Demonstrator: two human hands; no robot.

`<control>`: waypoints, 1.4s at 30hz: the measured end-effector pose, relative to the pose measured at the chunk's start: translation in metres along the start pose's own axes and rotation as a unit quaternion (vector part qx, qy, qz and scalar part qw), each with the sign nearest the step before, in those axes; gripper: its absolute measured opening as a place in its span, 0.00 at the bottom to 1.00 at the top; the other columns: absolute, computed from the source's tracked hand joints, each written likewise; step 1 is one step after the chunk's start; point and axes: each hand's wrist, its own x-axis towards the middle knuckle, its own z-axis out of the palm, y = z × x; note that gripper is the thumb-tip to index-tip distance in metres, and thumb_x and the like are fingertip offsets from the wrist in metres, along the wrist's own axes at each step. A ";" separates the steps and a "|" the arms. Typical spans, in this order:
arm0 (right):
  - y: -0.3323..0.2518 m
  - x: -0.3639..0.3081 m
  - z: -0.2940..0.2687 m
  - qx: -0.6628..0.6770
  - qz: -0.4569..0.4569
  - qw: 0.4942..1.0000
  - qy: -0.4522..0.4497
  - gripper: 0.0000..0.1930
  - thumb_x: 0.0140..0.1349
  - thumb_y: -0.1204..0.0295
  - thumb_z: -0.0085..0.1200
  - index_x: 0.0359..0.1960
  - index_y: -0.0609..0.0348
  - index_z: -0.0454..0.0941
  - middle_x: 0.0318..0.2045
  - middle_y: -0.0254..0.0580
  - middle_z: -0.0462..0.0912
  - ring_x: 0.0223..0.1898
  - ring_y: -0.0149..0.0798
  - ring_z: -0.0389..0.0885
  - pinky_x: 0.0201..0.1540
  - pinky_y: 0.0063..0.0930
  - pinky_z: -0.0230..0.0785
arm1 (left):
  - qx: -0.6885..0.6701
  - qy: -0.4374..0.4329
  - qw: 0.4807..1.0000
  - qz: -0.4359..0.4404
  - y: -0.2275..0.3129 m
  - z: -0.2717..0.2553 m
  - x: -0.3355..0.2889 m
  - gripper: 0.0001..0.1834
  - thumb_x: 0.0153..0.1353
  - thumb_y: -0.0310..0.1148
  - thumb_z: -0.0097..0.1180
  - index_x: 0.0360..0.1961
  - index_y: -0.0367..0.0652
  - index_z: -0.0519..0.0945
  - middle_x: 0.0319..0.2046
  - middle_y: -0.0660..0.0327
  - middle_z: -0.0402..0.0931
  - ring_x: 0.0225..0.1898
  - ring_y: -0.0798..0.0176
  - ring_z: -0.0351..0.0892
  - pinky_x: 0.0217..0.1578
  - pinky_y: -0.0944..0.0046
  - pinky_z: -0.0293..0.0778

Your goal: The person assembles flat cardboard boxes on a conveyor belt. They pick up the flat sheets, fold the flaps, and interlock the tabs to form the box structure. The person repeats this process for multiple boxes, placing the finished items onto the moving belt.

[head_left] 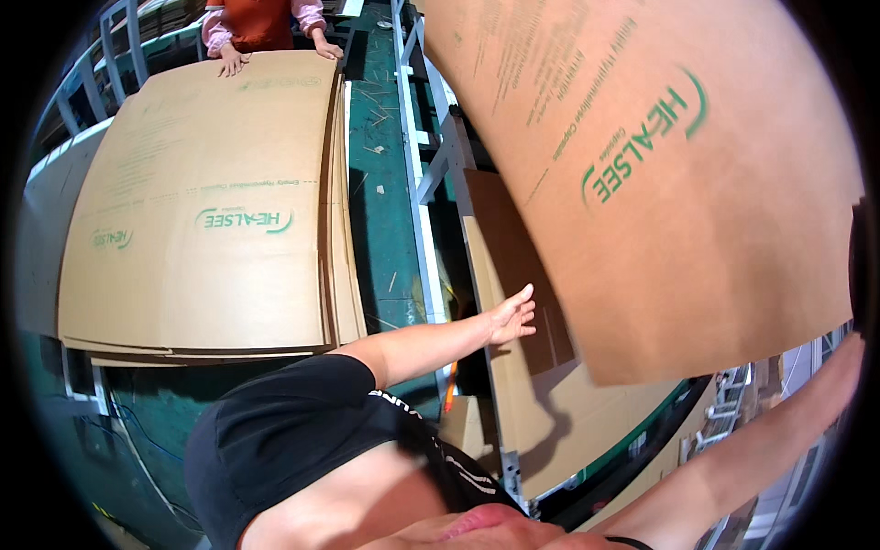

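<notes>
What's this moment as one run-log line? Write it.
left hand: open, beside raised cardboard sheet | right hand: not visible, forearm at right rim | cardboard stack: at left, co-worker's hands on far edge

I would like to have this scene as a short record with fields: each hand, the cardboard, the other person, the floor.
Left hand: open, fingers spread, close to the raised sheet, above the lower sheet
Right arm: reaches toward the raised sheet's right edge; the hand cannot be made out at the dark rim
Raised sheet: brown cardboard with green print, tilted
Stack: flat cardboard, on the left
Other person: both hands at the stack's far edge
Floor: green, with small scraps
</notes>
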 end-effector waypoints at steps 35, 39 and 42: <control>0.160 -0.584 0.270 0.474 0.538 0.682 -0.147 0.27 0.52 0.78 0.57 0.57 0.62 0.68 0.52 0.43 0.75 0.54 0.44 0.74 0.60 0.44 0.66 | 0.266 0.365 0.807 0.381 0.257 -0.163 -0.629 0.37 0.43 0.28 0.66 0.57 0.36 0.66 0.41 0.53 0.78 0.40 0.59 0.81 0.40 0.57 0.80; -0.015 -0.679 0.320 0.504 0.563 0.579 -0.306 0.24 0.61 0.80 0.49 0.60 0.63 0.61 0.52 0.49 0.72 0.48 0.47 0.78 0.42 0.48 0.77 | 0.316 0.450 0.732 0.403 0.311 -0.212 -0.822 0.38 0.47 0.31 0.66 0.60 0.37 0.64 0.49 0.52 0.74 0.47 0.55 0.78 0.51 0.53 0.74; -0.114 -0.748 0.368 0.521 0.528 0.476 -0.473 0.17 0.66 0.70 0.50 0.53 0.65 0.69 0.41 0.51 0.78 0.37 0.43 0.82 0.36 0.34 0.79 | 0.458 0.529 0.635 0.328 0.344 -0.231 -0.948 0.31 0.54 0.35 0.63 0.57 0.35 0.68 0.53 0.52 0.72 0.51 0.55 0.76 0.53 0.56 0.71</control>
